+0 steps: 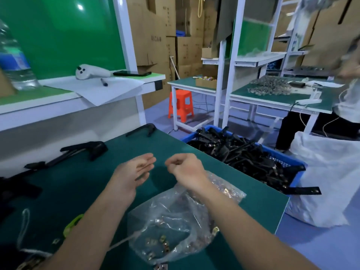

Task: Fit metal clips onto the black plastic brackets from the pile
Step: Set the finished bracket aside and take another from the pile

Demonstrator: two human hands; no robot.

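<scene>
My left hand (134, 170) hovers over the dark green mat (243, 184) with its fingers straight, palm turned toward my right hand. My right hand (185, 168) is a loose fist close beside it; nothing shows in it. Below my right forearm lies a clear plastic bag (175, 221) holding several small metal clips (155, 242). A few black plastic brackets (85, 151) lie on the mat at the left, and one more bracket (142, 129) lies at the far edge. A blue crate (288, 160) to the right of the table is heaped with black brackets (243, 152).
A white sack (327, 176) stands right of the crate. A yellow-green tool (73, 225) and a white cord (23, 230) lie near my left forearm. A person (348, 90) stands at the far right bench. An orange stool (181, 106) is on the floor.
</scene>
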